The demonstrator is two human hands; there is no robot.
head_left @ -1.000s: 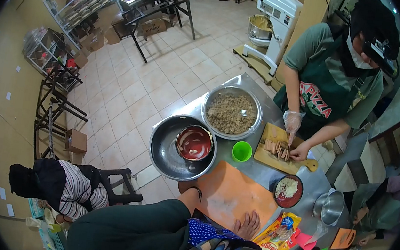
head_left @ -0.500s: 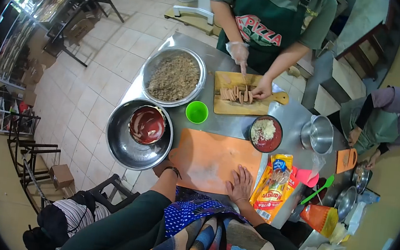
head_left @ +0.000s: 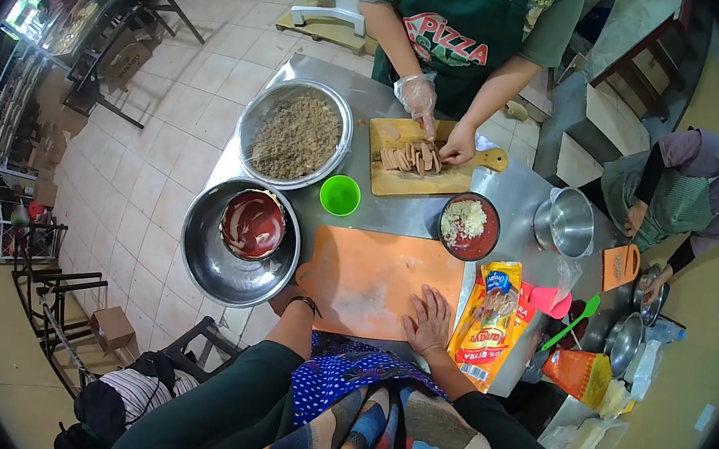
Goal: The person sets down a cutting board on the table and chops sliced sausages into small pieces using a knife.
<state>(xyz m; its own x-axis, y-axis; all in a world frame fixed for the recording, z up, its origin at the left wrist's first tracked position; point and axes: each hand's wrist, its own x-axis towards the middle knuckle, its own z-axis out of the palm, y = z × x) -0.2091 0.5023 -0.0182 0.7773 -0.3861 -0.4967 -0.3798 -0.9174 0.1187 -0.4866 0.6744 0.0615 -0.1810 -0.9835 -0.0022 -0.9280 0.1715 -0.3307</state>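
My right hand [head_left: 429, 321] lies flat with fingers spread on the lower right of an orange cutting board [head_left: 380, 279]. At the board's left edge is my left hand [head_left: 289, 298], its fingers mostly hidden beside the large steel bowl [head_left: 234, 288]. Inside that bowl sits a smaller bowl smeared with red and white sauce [head_left: 253, 225]. Beyond the board stand a green cup [head_left: 341, 195] and a dark bowl of red sauce with chopped white pieces [head_left: 469, 225]. Yellow and red packets [head_left: 488, 334] lie right of my right hand.
Across the table, a person in a green apron [head_left: 449, 37] handles sliced sausage on a wooden board [head_left: 407, 186]. A steel bowl of brown crumbly filling [head_left: 297, 137] stands at the back left. Another person [head_left: 686, 198] works at the right near metal bowls.
The view has swung right and down, so the table appears further left and both my sleeves show. My hands remain by the orange board, and the person opposite still handles the sausage slices.
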